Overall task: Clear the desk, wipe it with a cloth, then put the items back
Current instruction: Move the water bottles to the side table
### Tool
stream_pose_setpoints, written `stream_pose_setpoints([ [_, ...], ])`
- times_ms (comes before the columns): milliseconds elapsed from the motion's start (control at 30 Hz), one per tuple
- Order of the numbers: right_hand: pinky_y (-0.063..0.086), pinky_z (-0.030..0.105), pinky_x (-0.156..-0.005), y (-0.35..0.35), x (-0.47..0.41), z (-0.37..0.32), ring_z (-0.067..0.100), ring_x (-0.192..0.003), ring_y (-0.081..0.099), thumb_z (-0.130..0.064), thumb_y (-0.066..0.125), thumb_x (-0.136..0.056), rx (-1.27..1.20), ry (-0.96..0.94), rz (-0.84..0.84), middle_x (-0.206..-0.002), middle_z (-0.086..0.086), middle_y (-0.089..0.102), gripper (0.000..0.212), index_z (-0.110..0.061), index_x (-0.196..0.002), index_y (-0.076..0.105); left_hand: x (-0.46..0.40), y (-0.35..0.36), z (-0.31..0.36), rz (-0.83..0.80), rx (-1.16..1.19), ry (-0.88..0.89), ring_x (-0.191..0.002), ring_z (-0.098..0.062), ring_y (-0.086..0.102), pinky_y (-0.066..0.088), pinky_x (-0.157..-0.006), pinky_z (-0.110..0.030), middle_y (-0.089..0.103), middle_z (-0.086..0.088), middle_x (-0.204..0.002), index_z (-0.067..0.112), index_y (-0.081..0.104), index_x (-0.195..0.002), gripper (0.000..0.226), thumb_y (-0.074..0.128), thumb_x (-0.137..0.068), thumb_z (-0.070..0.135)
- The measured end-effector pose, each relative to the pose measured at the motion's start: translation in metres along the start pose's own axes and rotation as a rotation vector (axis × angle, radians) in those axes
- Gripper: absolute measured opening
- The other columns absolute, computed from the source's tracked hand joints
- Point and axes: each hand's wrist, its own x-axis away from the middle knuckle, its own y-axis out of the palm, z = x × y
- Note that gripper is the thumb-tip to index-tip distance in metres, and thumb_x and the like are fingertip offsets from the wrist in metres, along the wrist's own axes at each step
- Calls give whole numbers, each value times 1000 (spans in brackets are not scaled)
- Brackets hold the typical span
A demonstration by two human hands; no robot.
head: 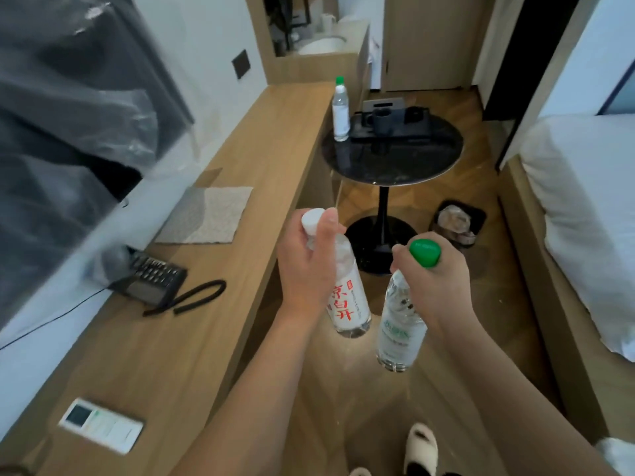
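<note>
I see 2 hands out over the floor, just off the desk's (192, 338) long front edge. Left hand (305, 266) is wrapped round the neck of a white-capped bottle (347, 300) with red characters on its label; bottle hangs tilted, base toward me, cap poking out above the thumb. Right hand (433, 286) grips a green-capped bottle (400, 329) at the neck, fingers curled over it just under the cap, body hanging down, clear with a pale green label. The 2 bottles are just beside each other, can't tell if they touch. Both held in the air, neither on the desk. On the desk: gray cloth (206, 216) lying flat near the middle, toward the wall edge; black phone (151, 278) nearer me by the wall edge, its coiled cord looping toward the front edge; white remote (101, 426) at the near end. A plastic-wrapped dark screen (68, 125) hangs over the wall side. Past the desk's front edge, a round black side table (395, 166) carries a 3rd bottle (341, 111) with green cap, upright at its left edge, and a black tray (391, 127) with dark cups toward the back. Black bin (458, 223) on the floor beside the table's foot. White bed (584, 207) on the right. Pale slipper (421, 448) at the bottom.
</note>
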Motion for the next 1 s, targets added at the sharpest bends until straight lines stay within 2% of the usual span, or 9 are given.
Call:
stream_pose_setpoints([
  [100, 52, 36, -65, -8, -57, 14, 26, -72, 62, -26, 66, -90, 8, 13, -3, -75, 10, 66, 13, -16, -81, 61, -33, 49, -15, -25, 18, 17, -76, -8, 66, 48, -68, -13, 66, 16, -83, 7, 65, -93, 48, 49, -94, 53],
  [267, 48, 25, -64, -27, -165, 24, 19, -69, 60, -24, 66, -89, 21, -43, -24, -74, 7, 64, 14, -15, -80, 60, -101, 121, -33, -8, -92, 34, -80, -6, 66, 51, -69, -12, 65, 22, -87, 14, 61, -97, 33, 52, -97, 46],
  [367, 46, 19, -62, -38, -228, 21, 16, -67, 58, -24, 65, -90, 47, -95, -7, -74, 6, 63, 14, -13, -83, 60, -144, 158, -33, 24, -112, 43, -81, -7, 67, 52, -69, -13, 65, 22, -87, 14, 62, -98, 42, 50, -96, 54],
  [433, 46, 18, -61, -39, -264, 22, 14, -67, 58, -25, 65, -91, 65, -127, -13, -73, 3, 62, 14, -16, -83, 59, -167, 179, -35, 70, -112, 64, -81, -7, 67, 51, -68, -12, 65, 23, -86, 12, 63, -98, 51, 47, -92, 60],
  [533, 47, 26, -63, -37, -305, 27, 16, -67, 58, -26, 65, -90, 50, -122, -21, -71, 2, 61, 15, -17, -80, 58, -193, 200, -44, 89, -82, 41, -78, -12, 67, 54, -69, -20, 68, 15, -85, 15, 62, -94, 46, 48, -92, 59],
  [633, 43, 16, -59, -34, -337, 35, 14, -66, 56, -24, 65, -90, 37, -111, -9, -70, 3, 61, 17, -15, -78, 58, -214, 218, -59, 68, -81, 14, -77, -16, 67, 56, -68, -30, 69, 8, -85, 24, 61, -89, 33, 50, -94, 54],
  [700, 43, 14, -58, -29, -356, 42, 12, -64, 55, -24, 65, -89, 38, -102, -9, -70, 4, 60, 17, -13, -78, 59, -229, 230, -68, 63, -108, 6, -77, -14, 67, 54, -66, -24, 67, 13, -84, 18, 62, -92, 41, 49, -93, 56],
  [833, 44, 19, -58, -18, -397, 53, 12, -64, 56, -25, 66, -89, 60, -84, -17, -70, 5, 61, 18, -14, -78, 59, -264, 250, -89, 58, -115, 8, -76, -11, 66, 48, -65, -13, 67, 12, -81, 9, 62, -94, 51, 48, -91, 59],
  [1000, 54, 41, -70, 1, -462, 56, 27, -74, 63, -30, 66, -86, 29, -68, -72, -75, 10, 65, 19, -14, -79, 59, -322, 274, -118, 57, -124, 5, -76, -9, 66, 46, -66, -11, 68, 12, -79, 7, 62, -92, 53, 49, -90, 58],
])
